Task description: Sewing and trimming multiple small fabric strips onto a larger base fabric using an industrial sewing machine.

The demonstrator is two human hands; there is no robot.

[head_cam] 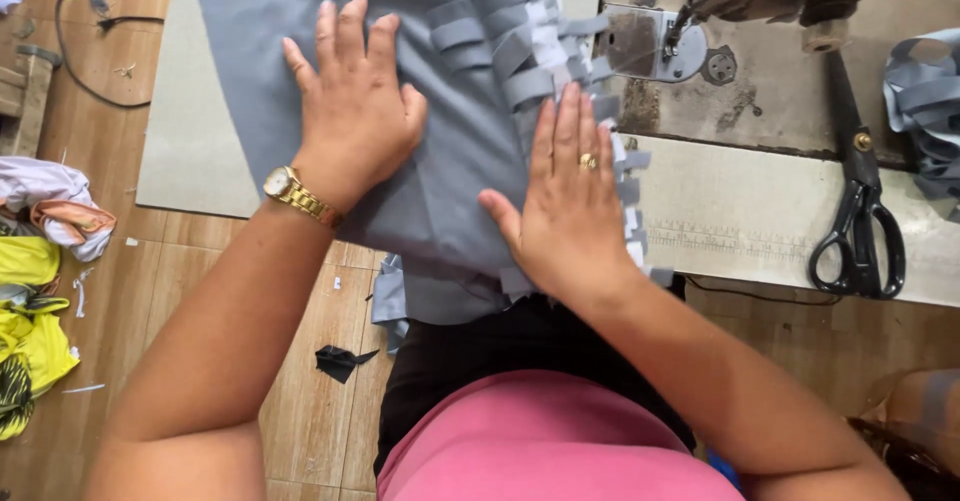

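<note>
The grey fabric panel point(440, 171) lies across the front edge of the desk point(740, 231), its lower end hanging past the edge toward the person's lap. A row of short grey loop strips point(505, 51) is attached along its right side, running up toward the sewing machine's presser foot point(680, 36). The left hand point(350, 111) rests flat on the panel, fingers extended and slightly spread; this grip is apart, pressing down and closed on nothing. The right hand point(570, 211) likewise lies flat, palm down, over the strip-lined edge, fingers straight and together, clamped on nothing. The fabric appears light, soft and limp; it is judged likely to fold, slide and bunch under uneven pressure, so flat-palm contact suits it better than a pinch. Where a hold is needed, the plain edges of the panel offer the safest purchase; the loop strips seem likely to flip or snag. Black scissors point(858, 221) lie on the desk to the right, well apart from both hands. Cloth scraps point(340, 361) and coloured garments point(35, 301) lie on the wooden floor point(200, 261).
</note>
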